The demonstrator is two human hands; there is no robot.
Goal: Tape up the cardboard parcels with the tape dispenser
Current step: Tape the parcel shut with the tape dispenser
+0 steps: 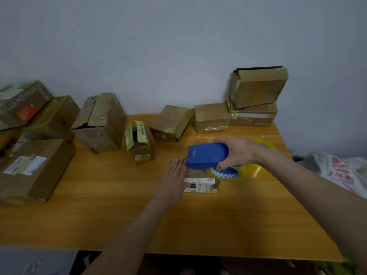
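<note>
Toward three o'clock from the table's (119, 215) middle lay the small parcel (200, 185), flat on the wood. The left hand (176, 175) pressed on its nine o'clock side, fingers straight and together, pinning it without gripping. The right hand (240, 151) was curled round the blue tape dispenser (206, 156). The dispenser's nose pointed to nine o'clock over the parcel's far end, just beside the left fingertips, with the yellow tape roll (224, 173) at its three o'clock end. To lay this strip well, I judged, the nose should bear down firmly so the tape bites the cardboard. It should then run in one straight pull along the seam and past the edge, while the left hand steadies the parcel clear of the cutter. Taped parcels (256, 96) stood stacked at one o'clock, and looser boxes (99, 124) waited from nine to eleven.
</note>
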